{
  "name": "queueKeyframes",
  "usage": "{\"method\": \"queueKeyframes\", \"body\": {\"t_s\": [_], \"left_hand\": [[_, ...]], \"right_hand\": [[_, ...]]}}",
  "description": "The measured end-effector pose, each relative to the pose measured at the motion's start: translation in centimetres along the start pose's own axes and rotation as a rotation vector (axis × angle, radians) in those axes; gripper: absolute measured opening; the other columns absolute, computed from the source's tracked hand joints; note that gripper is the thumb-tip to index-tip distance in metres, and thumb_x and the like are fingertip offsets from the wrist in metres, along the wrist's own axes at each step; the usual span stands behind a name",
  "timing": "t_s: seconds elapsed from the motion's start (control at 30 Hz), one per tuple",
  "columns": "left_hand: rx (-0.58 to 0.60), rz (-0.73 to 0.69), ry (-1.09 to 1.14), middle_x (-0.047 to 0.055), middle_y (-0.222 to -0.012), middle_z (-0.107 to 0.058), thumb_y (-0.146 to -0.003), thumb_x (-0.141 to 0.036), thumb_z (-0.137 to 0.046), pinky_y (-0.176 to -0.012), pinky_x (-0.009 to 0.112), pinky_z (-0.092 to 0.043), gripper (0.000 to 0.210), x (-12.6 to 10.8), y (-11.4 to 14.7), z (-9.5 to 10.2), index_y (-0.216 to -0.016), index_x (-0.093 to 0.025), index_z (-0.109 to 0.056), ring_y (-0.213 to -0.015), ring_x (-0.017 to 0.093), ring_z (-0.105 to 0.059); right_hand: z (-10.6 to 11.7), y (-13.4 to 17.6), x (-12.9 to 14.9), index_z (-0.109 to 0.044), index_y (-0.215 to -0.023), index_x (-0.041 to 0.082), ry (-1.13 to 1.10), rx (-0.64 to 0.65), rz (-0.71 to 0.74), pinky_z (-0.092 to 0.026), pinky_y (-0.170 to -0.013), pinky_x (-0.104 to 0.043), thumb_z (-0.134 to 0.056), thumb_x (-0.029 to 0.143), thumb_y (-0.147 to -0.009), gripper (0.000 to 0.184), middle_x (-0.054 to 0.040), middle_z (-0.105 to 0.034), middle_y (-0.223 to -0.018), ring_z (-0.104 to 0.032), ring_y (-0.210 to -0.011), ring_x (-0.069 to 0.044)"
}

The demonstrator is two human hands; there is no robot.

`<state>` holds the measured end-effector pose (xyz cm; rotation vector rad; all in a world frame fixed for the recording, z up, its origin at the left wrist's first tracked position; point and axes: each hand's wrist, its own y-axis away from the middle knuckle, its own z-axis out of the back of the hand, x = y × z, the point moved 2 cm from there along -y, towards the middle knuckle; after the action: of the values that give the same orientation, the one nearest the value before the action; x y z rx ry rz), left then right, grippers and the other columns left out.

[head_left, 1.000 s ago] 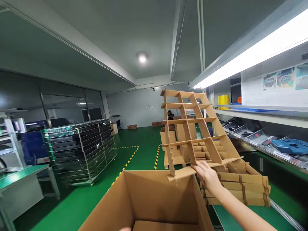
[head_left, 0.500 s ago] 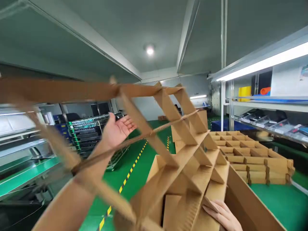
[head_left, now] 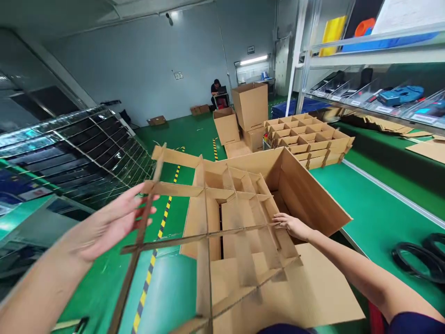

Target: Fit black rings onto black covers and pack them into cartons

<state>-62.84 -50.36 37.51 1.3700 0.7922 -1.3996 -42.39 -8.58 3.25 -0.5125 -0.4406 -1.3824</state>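
A cardboard divider grid (head_left: 222,232) of slotted, crossing strips is held up over an open cardboard box (head_left: 314,192). At its left end, my left hand (head_left: 118,220) grips a strip, with some fingertips showing past it. On the opposite side, my right hand (head_left: 292,226) has its fingers closed on the divider's edge, just inside the box opening. The divider is tilted, its left part sticking out beyond the box over the floor. Below it, a cardboard flap (head_left: 323,283) hangs out toward me. Much of the box's inside is hidden behind the strips.
More divider grids (head_left: 313,139) are stacked behind the box. Tall open cartons (head_left: 250,106) stand farther back, near a seated person (head_left: 216,90). A wire rack (head_left: 104,153) is at left, a shelf with bins (head_left: 371,93) at right. Black coils (head_left: 417,257) lie at right.
The divider has come down from in front of my view to lower over the box. My left hand went from an open palm to gripping its end. My view has tipped downward.
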Motion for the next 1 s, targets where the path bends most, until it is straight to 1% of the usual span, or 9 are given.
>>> {"method": "queueKeyframes", "body": {"t_s": [0.1, 0.2, 0.3, 0.4, 0.53, 0.63, 0.77, 0.9, 1.0], "left_hand": [[0.123, 0.161, 0.064, 0.005, -0.097, -0.071, -0.064, -0.015, -0.081, -0.055, 0.023, -0.052, 0.064, 2.8, -4.4, -4.2, -0.123, -0.024, -0.060, -0.071, 0.015, -0.064], [0.199, 0.223, 0.092, 0.001, -0.078, -0.066, -0.063, -0.011, -0.082, -0.054, 0.021, -0.049, 0.049, 5.0, -8.9, -7.9, -0.107, -0.019, -0.062, -0.061, 0.011, -0.060], [0.148, 0.262, 0.111, -0.002, -0.074, -0.062, -0.063, -0.009, -0.080, -0.055, 0.021, -0.047, 0.045, 6.7, -12.8, -10.8, -0.100, -0.018, -0.056, -0.060, 0.010, -0.058], [0.097, 0.328, 0.082, 0.000, -0.076, -0.064, -0.061, -0.009, -0.078, -0.058, 0.024, -0.047, 0.045, 8.5, -16.0, -12.7, -0.097, -0.018, -0.052, -0.063, 0.013, -0.061], [0.074, 0.420, 0.021, 0.000, -0.077, -0.063, -0.059, -0.013, -0.077, -0.067, 0.031, -0.052, 0.044, 11.4, -18.9, -14.4, -0.095, -0.020, -0.051, -0.067, 0.016, -0.063], [0.024, 0.455, -0.049, -0.002, -0.080, -0.062, -0.057, -0.016, -0.078, -0.073, 0.035, -0.052, 0.049, 14.2, -20.8, -15.2, -0.097, -0.024, -0.051, -0.070, 0.017, -0.064], [-0.047, 0.476, -0.155, -0.003, -0.085, -0.061, -0.055, -0.017, -0.075, -0.077, 0.037, -0.048, 0.051, 18.8, -23.3, -15.9, -0.098, -0.027, -0.050, -0.074, 0.017, -0.062], [-0.099, 0.457, -0.224, -0.003, -0.084, -0.060, -0.057, -0.015, -0.068, -0.071, 0.033, -0.046, 0.056, 23.9, -25.0, -16.1, -0.107, -0.029, -0.048, -0.073, 0.016, -0.060], [-0.118, 0.437, -0.239, -0.001, -0.090, -0.061, -0.057, -0.013, -0.065, -0.064, 0.028, -0.045, 0.063, 27.7, -25.9, -16.0, -0.114, -0.029, -0.044, -0.074, 0.016, -0.060]], "right_hand": [[1.3, -0.4, -3.9, -0.077, -0.103, 0.025, 0.038, 0.068, -0.153, -0.033, -0.118, -0.036, -0.042, 0.021, -0.094, 0.036, -0.0021, -0.062, -0.135, -0.041, -0.139, -0.015], [1.8, -1.1, -7.3, -0.078, -0.097, 0.024, 0.048, 0.091, -0.296, -0.033, -0.117, -0.035, -0.050, 0.023, -0.089, 0.029, -0.0022, -0.063, -0.134, -0.043, -0.138, -0.019], [1.6, -1.6, -10.2, -0.075, -0.108, 0.019, 0.045, 0.093, -0.439, -0.040, -0.111, -0.036, -0.051, 0.021, -0.085, 0.034, -0.0066, -0.057, -0.140, -0.050, -0.132, -0.024], [1.5, -1.9, -12.9, -0.071, -0.119, 0.019, 0.048, 0.106, -0.536, -0.046, -0.104, -0.037, -0.048, 0.020, -0.084, 0.042, -0.0082, -0.054, -0.144, -0.055, -0.126, -0.027], [1.2, -2.1, -15.6, -0.075, -0.104, 0.019, 0.071, 0.139, -0.528, -0.047, -0.100, -0.033, -0.052, 0.019, -0.081, 0.033, -0.0089, -0.064, -0.130, -0.059, -0.120, -0.027], [0.1, -2.0, -17.0, -0.076, -0.095, 0.019, 0.109, 0.145, -0.521, -0.046, -0.102, -0.033, -0.053, 0.016, -0.079, 0.028, -0.0114, -0.069, -0.121, -0.059, -0.120, -0.026], [-2.8, -1.6, -18.3, -0.076, -0.102, 0.014, 0.185, 0.135, -0.522, -0.047, -0.104, -0.039, -0.051, 0.009, -0.079, 0.034, -0.0173, -0.066, -0.124, -0.053, -0.128, -0.029], [-5.8, -0.9, -19.3, -0.076, -0.106, 0.016, 0.263, 0.129, -0.478, -0.041, -0.112, -0.044, -0.044, -0.003, -0.076, 0.047, -0.0138, -0.064, -0.129, -0.043, -0.138, -0.027], [-7.7, -0.3, -20.5, -0.076, -0.103, 0.016, 0.310, 0.125, -0.455, -0.037, -0.116, -0.045, -0.040, -0.007, -0.076, 0.051, -0.0127, -0.065, -0.129, -0.041, -0.140, -0.026]]}}
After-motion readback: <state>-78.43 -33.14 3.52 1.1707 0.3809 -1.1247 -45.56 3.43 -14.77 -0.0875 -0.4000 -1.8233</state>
